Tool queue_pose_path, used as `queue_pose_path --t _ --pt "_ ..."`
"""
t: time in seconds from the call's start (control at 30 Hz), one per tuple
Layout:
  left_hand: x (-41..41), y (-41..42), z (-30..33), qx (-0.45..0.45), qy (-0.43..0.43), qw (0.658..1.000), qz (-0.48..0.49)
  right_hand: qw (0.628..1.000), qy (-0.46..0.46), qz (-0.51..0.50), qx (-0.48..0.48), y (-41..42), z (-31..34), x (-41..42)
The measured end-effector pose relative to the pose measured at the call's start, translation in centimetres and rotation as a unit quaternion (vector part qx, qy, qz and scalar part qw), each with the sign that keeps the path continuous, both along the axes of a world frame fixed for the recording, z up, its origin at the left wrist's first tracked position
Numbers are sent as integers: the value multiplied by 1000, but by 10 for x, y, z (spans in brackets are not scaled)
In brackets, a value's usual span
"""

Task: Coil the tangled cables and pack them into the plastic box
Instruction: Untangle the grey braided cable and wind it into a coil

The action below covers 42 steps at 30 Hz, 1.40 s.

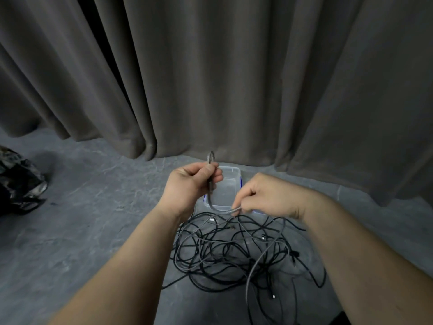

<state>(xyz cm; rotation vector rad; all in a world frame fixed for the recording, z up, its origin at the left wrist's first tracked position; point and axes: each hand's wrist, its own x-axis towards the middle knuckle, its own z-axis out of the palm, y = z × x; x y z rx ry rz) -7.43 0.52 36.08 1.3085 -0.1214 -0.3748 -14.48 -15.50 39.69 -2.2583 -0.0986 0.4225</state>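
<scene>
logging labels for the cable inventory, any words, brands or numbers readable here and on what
None can be read.
plastic box: blue marks at its rim, too blurred to tell whether they carry print.
braided cable, held by the left hand and right hand: no print visible.
tangled cables: connectors too small to show markings.
crumpled bag at far left: patterned, nothing legible.

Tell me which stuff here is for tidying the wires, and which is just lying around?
For the job:
- grey braided cable, held by the left hand and right hand
- tangled cables on the floor
- plastic box, behind the hands

Just lying about:
- dark crumpled bag on the left
- curtain
</scene>
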Motion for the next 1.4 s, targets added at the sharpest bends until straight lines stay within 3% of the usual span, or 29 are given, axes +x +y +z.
queue_pose_path --t 0.1,0.2,0.37,0.5,0.7,0.87,1.13,1.33,1.4 --pt "-5 -9 -1 -4 4 999 -40 990 -22 -48 127 2 -1 3" --pt "-5 -10 -2 9 -16 998 -65 955 -73 -130 255 -5 -11 10" --pt "-6 -12 -1 -6 10 993 -115 921 -191 -252 226 -13 -24 19" --pt "-11 -22 1 -42 46 989 -137 901 -216 -331 181 -16 -32 23" --pt "-18 -39 7 -114 114 973 -165 871 -192 -334 304 -23 -32 22" --pt "-20 -47 9 -163 99 965 -178 870 -112 -309 368 -21 -41 19" --pt "-27 -61 3 -49 -23 986 -158 834 -122 -359 401 -32 -43 19" --pt "-26 -61 4 -96 16 987 -130 817 -116 -355 439 -29 -44 22" --pt "-21 -58 6 -133 58 985 -91 829 -94 -338 436 -27 -42 20"
